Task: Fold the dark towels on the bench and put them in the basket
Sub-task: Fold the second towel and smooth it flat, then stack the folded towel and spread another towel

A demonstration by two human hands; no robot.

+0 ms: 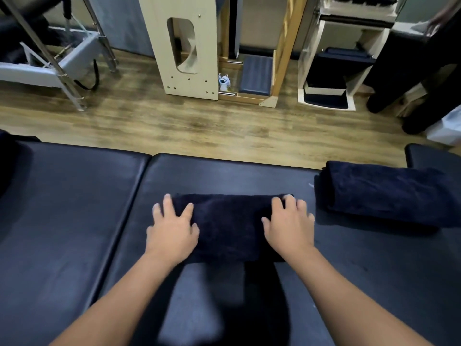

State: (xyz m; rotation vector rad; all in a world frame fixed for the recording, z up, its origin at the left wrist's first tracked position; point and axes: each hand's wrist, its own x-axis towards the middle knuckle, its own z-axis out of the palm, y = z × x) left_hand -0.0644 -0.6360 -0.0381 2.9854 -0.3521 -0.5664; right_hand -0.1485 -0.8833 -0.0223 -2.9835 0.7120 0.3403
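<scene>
A dark navy towel [230, 224], folded into a compact rectangle, lies on the black padded bench [74, 221] straight in front of me. My left hand [172, 228] rests flat on its left end, fingers spread. My right hand [289, 222] presses flat on its right end, fingers spread too. Neither hand grips the cloth. A second folded dark towel [384, 196] lies to the right on the bench, apart from both hands. No basket shows in this view.
The bench's far edge meets a wooden floor [199, 123]. Beyond it stand a pale wooden unit [187, 46], white shelves [349, 33] with dark items, and metal-framed equipment [50, 56] at the left. A person in dark clothes [424, 71] stands at the far right.
</scene>
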